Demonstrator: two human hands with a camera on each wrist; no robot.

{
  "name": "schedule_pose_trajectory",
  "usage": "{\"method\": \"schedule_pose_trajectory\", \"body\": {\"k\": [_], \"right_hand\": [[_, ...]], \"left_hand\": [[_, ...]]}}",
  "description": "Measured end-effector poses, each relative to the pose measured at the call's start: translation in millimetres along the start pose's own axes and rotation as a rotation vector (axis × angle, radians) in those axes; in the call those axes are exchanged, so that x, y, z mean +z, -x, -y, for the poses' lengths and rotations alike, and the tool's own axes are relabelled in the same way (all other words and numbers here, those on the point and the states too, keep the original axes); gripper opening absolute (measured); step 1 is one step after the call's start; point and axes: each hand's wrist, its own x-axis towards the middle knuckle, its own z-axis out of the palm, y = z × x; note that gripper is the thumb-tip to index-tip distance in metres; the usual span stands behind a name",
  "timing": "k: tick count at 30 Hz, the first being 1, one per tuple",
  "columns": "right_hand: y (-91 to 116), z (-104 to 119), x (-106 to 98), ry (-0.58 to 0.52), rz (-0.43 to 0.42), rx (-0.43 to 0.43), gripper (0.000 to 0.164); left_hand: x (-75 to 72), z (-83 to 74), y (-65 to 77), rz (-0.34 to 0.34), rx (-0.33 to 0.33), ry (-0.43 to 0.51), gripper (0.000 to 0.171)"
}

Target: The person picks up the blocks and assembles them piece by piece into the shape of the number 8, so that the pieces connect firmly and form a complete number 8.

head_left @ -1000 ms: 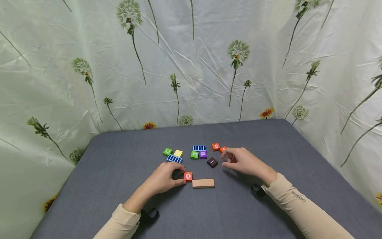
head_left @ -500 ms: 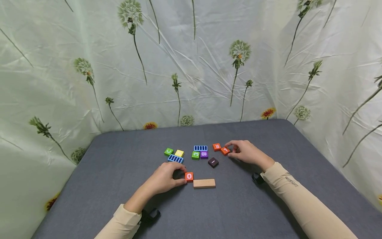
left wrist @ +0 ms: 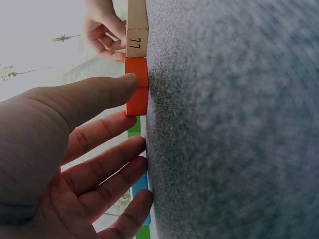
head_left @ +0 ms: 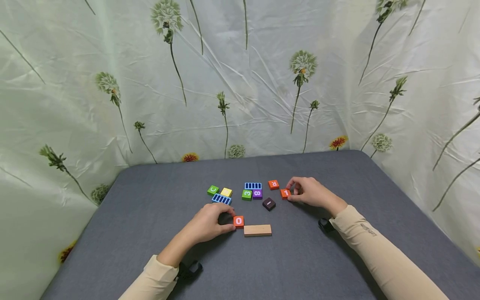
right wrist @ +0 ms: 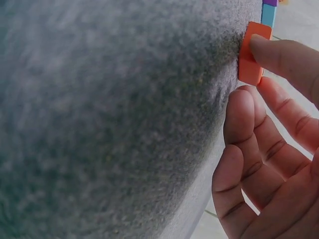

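Note:
My left hand pinches a red-orange tile with a white 0 between thumb and index finger. That tile lies on the table, touching the left end of a plain wooden block. In the left wrist view, the thumb presses the front side of the tile, while the other fingers spread out beside it. Farther right, my right hand pinches another orange tile, whose white figure is partly unclear. The right wrist view has thumb and index finger on the tile, which sits on the cloth.
Behind the hands lie an orange R tile, a dark tile, a green 3 tile, a purple 8 tile, a green C tile, a yellow tile and two blue slotted pieces. Grey cloth covers the table.
My right hand reached the orange tile, took hold of it and slid it slightly toward me, away from the R tile, turning it straighter. The left hand stayed on the 0 tile.

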Motion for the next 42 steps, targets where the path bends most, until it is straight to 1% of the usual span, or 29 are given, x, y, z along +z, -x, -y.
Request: {"method": "schedule_pose_trajectory", "body": {"k": [9, 19, 23, 27, 32, 36, 42], "right_hand": [[4, 0, -2, -0.026, 0.013, 0.001, 0.023], [10, 4, -4, -0.05, 0.014, -0.032, 0.024], [15, 10, -4, -0.068, 0.038, -0.045, 0.024], [19, 17, -2, -0.084, 0.063, -0.075, 0.024], [24, 27, 3, -0.1, 0.096, -0.118, 0.024], [27, 33, 9, -0.133, 0.13, -0.147, 0.025], [28, 41, 16, -0.142, 0.164, -0.171, 0.026]], "left_hand": [[-0.6, -1.3, 0.4, -0.006, 0.001, 0.006, 0.026], [0.0, -0.3, -0.1, -0.007, -0.005, 0.012, 0.025], [0.2, 0.2, -0.3, -0.005, -0.008, 0.016, 0.025], [0.1, -0.1, -0.3, -0.002, -0.011, 0.018, 0.025], [-0.3, -0.3, -0.3, -0.002, -0.012, 0.02, 0.024], [-0.3, 0.0, -0.1, -0.005, -0.007, 0.019, 0.024], [-0.1, -0.1, 0.5, -0.011, 0.002, 0.015, 0.023]]}}
